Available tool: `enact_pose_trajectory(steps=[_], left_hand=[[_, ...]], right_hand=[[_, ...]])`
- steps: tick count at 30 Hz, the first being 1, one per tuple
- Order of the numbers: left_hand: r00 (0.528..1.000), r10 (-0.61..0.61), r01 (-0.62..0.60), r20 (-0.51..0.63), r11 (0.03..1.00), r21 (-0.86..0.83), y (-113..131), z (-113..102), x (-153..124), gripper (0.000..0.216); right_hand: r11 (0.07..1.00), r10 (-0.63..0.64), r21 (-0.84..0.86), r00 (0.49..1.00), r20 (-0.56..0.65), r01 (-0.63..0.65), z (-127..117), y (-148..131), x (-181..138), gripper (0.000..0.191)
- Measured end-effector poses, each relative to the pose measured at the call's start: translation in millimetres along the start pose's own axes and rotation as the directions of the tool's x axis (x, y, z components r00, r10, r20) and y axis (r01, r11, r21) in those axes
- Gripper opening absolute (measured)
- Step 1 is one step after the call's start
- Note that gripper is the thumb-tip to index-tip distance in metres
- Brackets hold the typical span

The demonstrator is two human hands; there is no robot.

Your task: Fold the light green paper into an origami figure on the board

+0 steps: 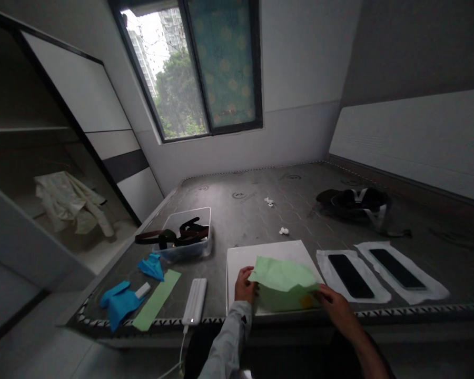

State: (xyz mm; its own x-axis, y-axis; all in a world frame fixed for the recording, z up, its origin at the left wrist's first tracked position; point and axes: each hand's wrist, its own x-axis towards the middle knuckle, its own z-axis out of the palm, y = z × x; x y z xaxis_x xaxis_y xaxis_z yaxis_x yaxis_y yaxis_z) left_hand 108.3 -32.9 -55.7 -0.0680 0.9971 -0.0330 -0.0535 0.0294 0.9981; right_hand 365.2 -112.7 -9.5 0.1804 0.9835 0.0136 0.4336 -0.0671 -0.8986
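Note:
A light green sheet of paper (283,276) is partly folded over on a white board (260,254) near the front edge of the grey surface. My left hand (244,285) pinches the sheet's left edge. My right hand (337,305) grips its right side, with the fingers closed on the paper. Both hands rest low over the white board.
To the left lie a white power bank (195,301) with a cable, a green paper strip (157,300), blue paper pieces (120,302) and a clear tub of belts (185,234). Right of the board, two dark phones (350,276) lie on white sheets. A black bag (355,202) sits further back.

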Motion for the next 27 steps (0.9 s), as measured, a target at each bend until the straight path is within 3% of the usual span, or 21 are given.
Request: enact_pose_trajectory(steps=[4, 9, 13, 16, 18, 20, 24, 27], left_hand=[[1.0, 0.019, -0.019, 0.001, 0.999, -0.036, -5, 4, 0, 0.034], [0.998, 0.059, -0.059, 0.001, 0.993, 0.103, -10, 1, 3, 0.031], [0.994, 0.097, -0.088, -0.05, 0.982, 0.168, -9, 0, 4, 0.021], [0.997, 0.053, -0.047, -0.056, 0.994, 0.103, -6, 0, 4, 0.059], [0.999, -0.025, 0.026, -0.035, 0.999, 0.048, -4, 1, 3, 0.083], [0.996, -0.085, 0.085, 0.005, 0.996, -0.018, -2, 1, 2, 0.095], [0.998, -0.048, 0.053, 0.048, 0.993, -0.104, -3, -1, 2, 0.099], [1.0, 0.005, -0.003, 0.023, 0.997, -0.082, -8, -2, 2, 0.094]], right_hand=[[0.981, 0.056, -0.179, 0.994, -0.094, -0.072, 3, -4, 2, 0.05], [0.952, 0.12, -0.251, 0.968, -0.22, -0.175, 14, -5, 5, 0.042], [0.984, 0.161, -0.027, 0.941, -0.299, -0.177, 21, 3, 7, 0.041], [0.96, 0.237, 0.22, 0.919, -0.317, -0.172, 24, 6, 9, 0.07], [0.915, 0.302, 0.363, 0.899, -0.317, -0.179, 28, 4, 9, 0.088], [0.857, 0.348, 0.487, 0.884, -0.31, -0.167, 36, -1, 9, 0.094], [0.673, 0.349, 0.728, 0.924, -0.155, -0.132, 62, -16, 5, 0.097], [0.584, 0.341, 0.797, 0.938, -0.067, -0.155, 79, -23, 1, 0.099]])
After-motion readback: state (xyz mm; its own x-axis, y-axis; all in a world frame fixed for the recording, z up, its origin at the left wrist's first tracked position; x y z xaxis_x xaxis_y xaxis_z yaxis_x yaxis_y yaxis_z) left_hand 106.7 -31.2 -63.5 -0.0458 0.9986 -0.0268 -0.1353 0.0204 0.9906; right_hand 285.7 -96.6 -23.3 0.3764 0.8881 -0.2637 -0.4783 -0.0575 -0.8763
